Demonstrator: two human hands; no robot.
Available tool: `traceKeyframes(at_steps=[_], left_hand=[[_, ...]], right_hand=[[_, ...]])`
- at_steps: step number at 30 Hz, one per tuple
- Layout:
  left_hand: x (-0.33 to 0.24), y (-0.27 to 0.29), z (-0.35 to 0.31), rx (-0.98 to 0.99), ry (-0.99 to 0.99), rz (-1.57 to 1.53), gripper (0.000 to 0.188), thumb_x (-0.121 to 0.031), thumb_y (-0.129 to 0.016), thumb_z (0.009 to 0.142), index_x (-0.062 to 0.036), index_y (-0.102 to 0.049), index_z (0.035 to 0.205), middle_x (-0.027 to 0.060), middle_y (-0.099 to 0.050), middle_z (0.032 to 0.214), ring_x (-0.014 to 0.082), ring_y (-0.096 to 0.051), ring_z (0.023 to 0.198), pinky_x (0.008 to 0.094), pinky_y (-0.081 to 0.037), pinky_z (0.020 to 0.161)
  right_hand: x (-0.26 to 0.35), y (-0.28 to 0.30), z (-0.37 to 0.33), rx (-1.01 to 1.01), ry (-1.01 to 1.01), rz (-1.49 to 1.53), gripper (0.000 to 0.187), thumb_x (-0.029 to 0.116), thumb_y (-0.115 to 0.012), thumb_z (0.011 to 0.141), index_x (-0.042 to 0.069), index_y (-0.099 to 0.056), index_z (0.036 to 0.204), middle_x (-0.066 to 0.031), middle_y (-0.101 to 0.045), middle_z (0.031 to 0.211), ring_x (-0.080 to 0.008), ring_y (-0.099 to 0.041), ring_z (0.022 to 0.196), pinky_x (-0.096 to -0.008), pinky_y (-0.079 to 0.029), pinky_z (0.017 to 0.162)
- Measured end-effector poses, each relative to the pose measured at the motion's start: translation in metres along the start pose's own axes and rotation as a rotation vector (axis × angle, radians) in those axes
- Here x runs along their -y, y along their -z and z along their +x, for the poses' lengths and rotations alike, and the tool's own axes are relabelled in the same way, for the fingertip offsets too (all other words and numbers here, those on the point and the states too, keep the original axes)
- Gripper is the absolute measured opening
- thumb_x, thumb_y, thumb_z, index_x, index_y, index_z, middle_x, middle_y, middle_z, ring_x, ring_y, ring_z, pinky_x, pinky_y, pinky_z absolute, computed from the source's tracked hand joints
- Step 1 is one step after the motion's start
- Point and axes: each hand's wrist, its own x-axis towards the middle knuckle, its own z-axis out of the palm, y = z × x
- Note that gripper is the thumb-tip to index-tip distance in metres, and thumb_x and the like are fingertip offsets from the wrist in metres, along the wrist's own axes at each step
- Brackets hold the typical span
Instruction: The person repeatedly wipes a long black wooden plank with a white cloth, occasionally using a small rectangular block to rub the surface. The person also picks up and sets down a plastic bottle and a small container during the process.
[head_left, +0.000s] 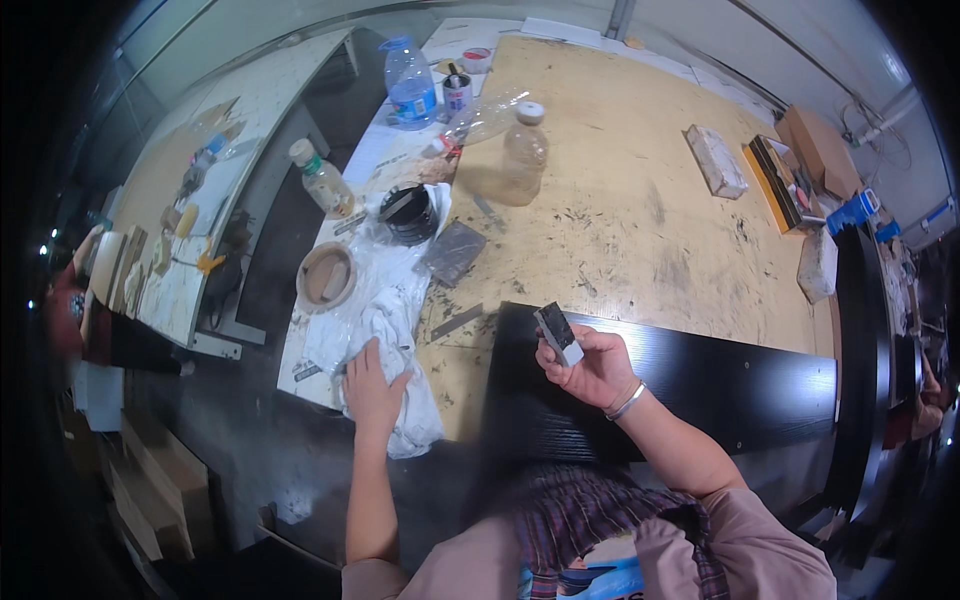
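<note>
My left hand [372, 388] rests on a crumpled white cloth [395, 335] at the left edge of the table, its fingers and thumb spread. My right hand [597, 362] is raised above a glossy black board [690, 375] and holds a small block [558, 336] between thumb and fingers. The block has a black, rough-looking face and a pale grey end. Beyond the cloth stand a black open tub [407, 212] and a round tan container [327, 277] with a flat piece inside. A dark square sheet [457, 254] lies beside the tub.
Plastic bottles [526, 155] and a large blue-tinted jug [408, 85] stand toward the back left. At the far right are a wrapped block [716, 162], an open box [782, 185] and a cardboard piece [818, 150]. Another worktable [190, 240] is to the left, with a person beyond it.
</note>
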Motion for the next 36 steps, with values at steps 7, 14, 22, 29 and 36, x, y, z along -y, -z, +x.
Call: traceKeyframes(at_steps=[7,14,22,29,36], left_hand=[[0.014,0.016,-0.019,-0.311,0.108,-0.351,0.041,-0.004,-0.071,0.085,0.0025,-0.065,0.125,0.0195,-0.069,0.117,0.036,-0.067,0.105,0.0417,-0.051,0.095],[-0.032,0.098,-0.073,-0.516,0.147,-0.632,0.036,0.004,-0.066,0.084,0.0071,-0.067,0.12,0.018,-0.071,0.112,0.0236,-0.067,0.101,0.0363,-0.05,0.093],[-0.046,0.112,-0.086,-0.571,0.017,-0.604,0.034,-0.004,-0.069,0.083,0.0074,-0.068,0.115,0.0173,-0.072,0.105,0.0259,-0.068,0.093,0.036,-0.052,0.086],[-0.047,0.104,-0.084,-0.491,0.029,-0.671,0.033,-0.004,-0.069,0.084,0.0069,-0.068,0.115,0.0161,-0.072,0.102,0.023,-0.067,0.091,0.0349,-0.052,0.085],[-0.039,0.1,-0.078,-0.5,0.074,-0.682,0.034,-0.004,-0.069,0.084,0.0064,-0.068,0.116,0.0169,-0.072,0.106,0.0252,-0.068,0.094,0.0364,-0.052,0.088]], right_hand=[[0.008,-0.026,0.014,-0.389,0.169,-0.486,0.041,0.017,-0.062,0.087,-0.009,-0.062,0.119,-0.0126,-0.066,0.09,-0.0191,-0.061,0.075,-0.0303,-0.052,0.065],[0.0,-0.022,0.041,-0.773,0.709,-1.868,0.023,0.02,-0.072,0.089,-0.001,-0.07,0.098,-0.0161,-0.064,0.081,-0.0266,-0.062,0.064,-0.0381,-0.051,0.063],[-0.03,-0.019,0.077,-0.666,0.654,-2.175,0.029,0.009,-0.071,0.076,0.007,-0.067,0.105,-0.0152,-0.059,0.092,-0.0378,-0.063,0.082,-0.0472,-0.054,0.071],[-0.025,-0.009,0.063,-0.718,0.577,-2.228,0.026,0.007,-0.067,0.076,0.006,-0.068,0.102,-0.0154,-0.061,0.093,-0.0362,-0.065,0.086,-0.0458,-0.055,0.072],[0.009,0.005,0.003,-0.915,0.68,-2.134,0.022,0.006,-0.069,0.075,0.004,-0.071,0.097,-0.0157,-0.061,0.087,-0.0375,-0.064,0.074,-0.0433,-0.055,0.068]])
